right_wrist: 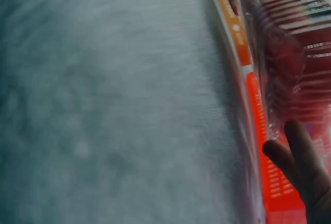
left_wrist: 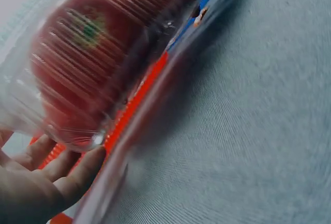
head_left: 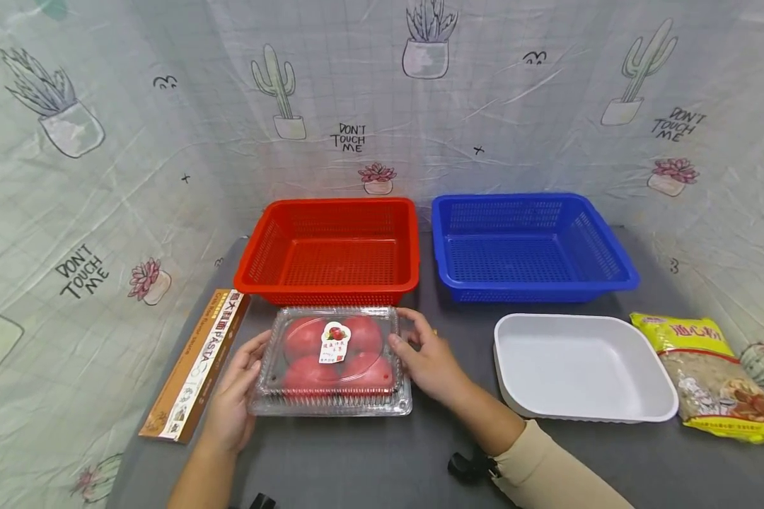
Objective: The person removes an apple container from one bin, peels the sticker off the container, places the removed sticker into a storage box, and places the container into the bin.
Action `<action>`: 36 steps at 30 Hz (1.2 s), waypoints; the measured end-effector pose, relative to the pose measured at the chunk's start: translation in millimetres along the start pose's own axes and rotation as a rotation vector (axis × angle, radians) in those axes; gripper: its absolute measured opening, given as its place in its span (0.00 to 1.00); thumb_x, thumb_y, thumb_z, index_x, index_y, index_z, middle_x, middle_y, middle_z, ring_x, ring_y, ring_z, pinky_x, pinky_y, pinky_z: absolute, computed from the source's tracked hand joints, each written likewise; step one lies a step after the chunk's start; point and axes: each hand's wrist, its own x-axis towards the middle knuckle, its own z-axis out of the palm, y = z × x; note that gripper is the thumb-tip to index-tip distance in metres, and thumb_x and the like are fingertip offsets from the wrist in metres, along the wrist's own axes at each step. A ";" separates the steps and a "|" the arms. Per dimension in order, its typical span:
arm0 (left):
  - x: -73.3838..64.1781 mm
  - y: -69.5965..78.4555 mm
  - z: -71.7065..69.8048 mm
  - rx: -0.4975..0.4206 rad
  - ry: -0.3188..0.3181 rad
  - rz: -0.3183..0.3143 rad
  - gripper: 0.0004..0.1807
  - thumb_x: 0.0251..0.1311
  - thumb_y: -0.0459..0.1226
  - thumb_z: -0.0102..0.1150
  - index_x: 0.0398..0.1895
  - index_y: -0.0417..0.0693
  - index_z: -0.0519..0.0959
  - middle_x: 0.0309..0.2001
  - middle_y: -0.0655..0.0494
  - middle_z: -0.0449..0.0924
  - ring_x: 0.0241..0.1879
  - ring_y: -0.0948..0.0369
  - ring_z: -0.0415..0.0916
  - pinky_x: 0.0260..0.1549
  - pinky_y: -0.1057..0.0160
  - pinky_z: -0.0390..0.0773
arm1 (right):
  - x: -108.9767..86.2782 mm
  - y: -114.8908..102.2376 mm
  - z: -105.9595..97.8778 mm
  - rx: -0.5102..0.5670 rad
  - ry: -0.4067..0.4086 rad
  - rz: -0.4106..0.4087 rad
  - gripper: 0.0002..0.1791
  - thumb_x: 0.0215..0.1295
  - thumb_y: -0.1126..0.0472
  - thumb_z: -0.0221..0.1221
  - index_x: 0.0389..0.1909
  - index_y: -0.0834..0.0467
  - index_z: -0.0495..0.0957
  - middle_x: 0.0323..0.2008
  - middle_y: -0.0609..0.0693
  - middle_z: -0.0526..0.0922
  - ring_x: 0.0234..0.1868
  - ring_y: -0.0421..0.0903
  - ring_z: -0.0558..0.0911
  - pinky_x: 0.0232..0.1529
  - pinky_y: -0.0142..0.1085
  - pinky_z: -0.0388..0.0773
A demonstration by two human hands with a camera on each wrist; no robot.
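Observation:
A clear plastic clamshell box of tomatoes (head_left: 334, 346), with a white sticker on top, sits at the middle front of the dark table. Several red tomatoes (left_wrist: 85, 61) show through its ribbed wall; one has a green stem end. My left hand (head_left: 232, 389) holds the box's left side, its fingertips against the plastic in the left wrist view. On the opposite side my right hand (head_left: 429, 357) grips the right edge; two of its fingers (right_wrist: 305, 157) touch the wall in the right wrist view. Its other fingers are out of that view.
Behind the box stand a red basket (head_left: 327, 291) and a blue basket (head_left: 541, 286). A long pasta box (head_left: 197, 364) lies at left. To the right are a white tray (head_left: 579, 367) and a yellow bag of pasta (head_left: 713, 375). Printed cloth walls (head_left: 356, 71) enclose the table.

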 end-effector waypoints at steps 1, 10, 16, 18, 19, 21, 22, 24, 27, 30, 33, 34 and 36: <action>-0.2 -1.7 -0.9 0.015 -0.003 -0.006 0.27 0.87 0.36 0.31 0.83 0.37 0.55 0.75 0.51 0.63 0.68 0.63 0.68 0.60 0.68 0.76 | 0.7 2.7 0.5 -0.013 -0.003 -0.009 0.30 0.79 0.56 0.61 0.77 0.50 0.66 0.49 0.59 0.89 0.30 0.45 0.85 0.33 0.37 0.83; 1.2 -6.0 -4.6 0.105 -0.001 -0.046 0.26 0.87 0.34 0.31 0.82 0.35 0.56 0.78 0.43 0.58 0.71 0.66 0.65 0.64 0.72 0.70 | 4.1 9.8 0.0 -0.129 0.005 -0.010 0.30 0.76 0.53 0.65 0.75 0.49 0.68 0.43 0.55 0.90 0.28 0.44 0.85 0.32 0.37 0.83; 1.5 3.7 -5.6 0.152 -0.012 -0.066 0.26 0.84 0.29 0.31 0.81 0.33 0.57 0.79 0.30 0.55 0.68 0.70 0.68 0.62 0.74 0.71 | 3.5 2.5 -3.3 -0.153 -0.011 0.017 0.30 0.74 0.50 0.67 0.72 0.46 0.70 0.46 0.58 0.88 0.31 0.47 0.87 0.31 0.40 0.88; 2.3 7.6 -4.9 0.177 -0.003 -0.101 0.26 0.84 0.29 0.32 0.81 0.34 0.58 0.79 0.31 0.57 0.67 0.68 0.70 0.59 0.72 0.74 | 3.4 0.4 -4.7 -0.138 -0.016 0.028 0.30 0.75 0.51 0.67 0.73 0.47 0.69 0.48 0.59 0.88 0.33 0.47 0.88 0.32 0.42 0.88; 2.8 9.7 -4.2 0.196 0.007 -0.117 0.26 0.84 0.30 0.32 0.81 0.35 0.58 0.79 0.33 0.58 0.68 0.67 0.69 0.58 0.72 0.74 | 3.8 -0.6 -5.5 -0.133 -0.010 0.031 0.30 0.76 0.51 0.66 0.73 0.48 0.69 0.49 0.59 0.89 0.33 0.48 0.88 0.32 0.43 0.88; 3.8 14.5 -2.6 0.253 0.035 -0.144 0.26 0.85 0.31 0.33 0.81 0.37 0.59 0.79 0.37 0.60 0.70 0.62 0.67 0.57 0.72 0.73 | 4.4 -3.5 -7.3 -0.121 0.010 0.039 0.30 0.76 0.51 0.66 0.73 0.49 0.69 0.52 0.59 0.89 0.33 0.49 0.89 0.32 0.46 0.89; 4.3 16.2 -2.4 0.282 0.046 -0.150 0.26 0.86 0.33 0.34 0.82 0.39 0.60 0.79 0.38 0.60 0.72 0.58 0.66 0.56 0.72 0.72 | 4.7 -5.4 -8.2 -0.120 0.027 0.043 0.30 0.75 0.51 0.66 0.73 0.49 0.70 0.53 0.59 0.89 0.35 0.49 0.90 0.33 0.47 0.89; 4.9 21.2 -0.7 0.350 0.067 -0.144 0.26 0.86 0.35 0.37 0.82 0.41 0.61 0.79 0.41 0.61 0.76 0.51 0.61 0.58 0.74 0.70 | 5.7 -9.9 -10.3 -0.129 0.064 0.041 0.30 0.74 0.51 0.68 0.72 0.50 0.71 0.56 0.59 0.88 0.39 0.49 0.90 0.34 0.48 0.89; 5.7 27.5 3.4 0.486 0.074 -0.074 0.25 0.85 0.36 0.43 0.80 0.42 0.65 0.80 0.41 0.61 0.79 0.45 0.57 0.67 0.65 0.68 | 6.5 -17.4 -14.2 -0.205 0.106 0.014 0.29 0.72 0.51 0.68 0.70 0.50 0.73 0.60 0.58 0.87 0.45 0.50 0.90 0.39 0.46 0.88; 6.4 31.8 10.2 0.624 0.062 0.035 0.25 0.82 0.36 0.51 0.77 0.44 0.70 0.80 0.42 0.61 0.79 0.40 0.56 0.73 0.41 0.65 | 7.3 -26.3 -17.4 -0.308 0.121 -0.041 0.27 0.72 0.51 0.68 0.68 0.52 0.76 0.62 0.58 0.85 0.51 0.52 0.90 0.46 0.47 0.87; 8.2 33.0 19.6 0.726 0.045 0.118 0.25 0.77 0.38 0.59 0.75 0.47 0.74 0.81 0.45 0.60 0.78 0.37 0.56 0.65 0.21 0.61 | 7.8 -39.4 -18.2 -0.428 0.109 -0.129 0.25 0.71 0.52 0.68 0.65 0.55 0.79 0.62 0.56 0.84 0.54 0.54 0.87 0.53 0.50 0.85; 8.3 33.1 22.8 0.755 0.035 0.132 0.26 0.76 0.40 0.61 0.74 0.48 0.75 0.81 0.45 0.59 0.79 0.36 0.55 0.64 0.19 0.60 | 8.2 -44.8 -17.1 -0.471 0.096 -0.167 0.25 0.70 0.52 0.68 0.64 0.56 0.80 0.62 0.55 0.84 0.56 0.55 0.86 0.57 0.51 0.83; 8.5 32.8 28.7 0.810 0.020 0.143 0.27 0.74 0.43 0.64 0.74 0.52 0.76 0.82 0.46 0.58 0.79 0.36 0.54 0.62 0.16 0.59 | 9.7 -55.2 -13.5 -0.562 0.061 -0.248 0.24 0.69 0.52 0.69 0.62 0.58 0.82 0.63 0.55 0.84 0.60 0.57 0.83 0.61 0.53 0.80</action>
